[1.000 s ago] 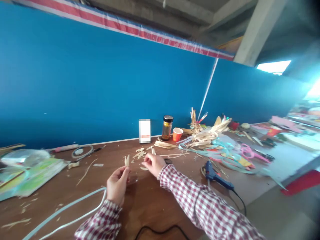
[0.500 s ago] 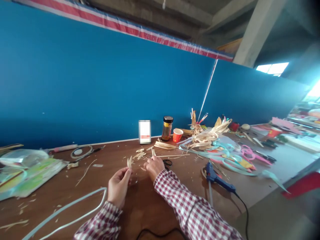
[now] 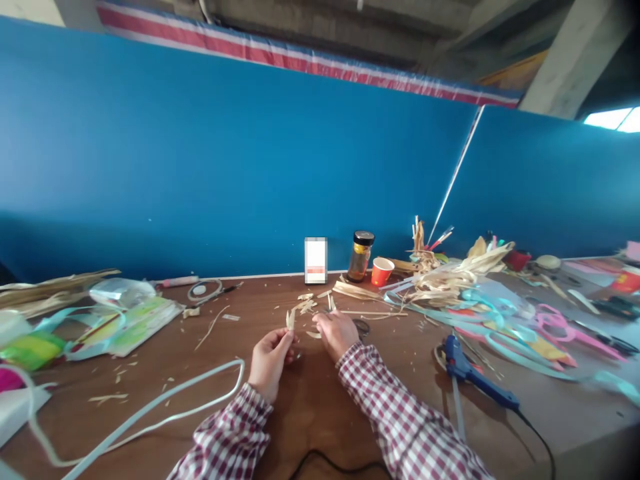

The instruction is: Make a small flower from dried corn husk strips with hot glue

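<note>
My left hand (image 3: 270, 360) is closed in a pinch on a small pale husk piece (image 3: 291, 319), held upright above the brown table (image 3: 320, 407). My right hand (image 3: 338, 332) rests just right of it, fingers curled down onto loose pale husk scraps (image 3: 306, 305) on the table; what it grips is too small to make out. Black scissors (image 3: 361, 327) lie partly hidden behind my right hand. Both sleeves are red and white check.
A blue glue gun (image 3: 467, 370) with a black cord lies to the right. A dark jar (image 3: 361, 256), an orange cup (image 3: 382, 271) and a husk pile (image 3: 450, 280) stand at the back by the blue wall. Coloured ribbons (image 3: 510, 327) spread right. A white cord (image 3: 165, 407) and plastic bags (image 3: 125, 320) lie left.
The camera has swung left and slightly down. My left hand keeps the husk piece raised. My right hand has stayed on the scraps, shifting only slightly.
</note>
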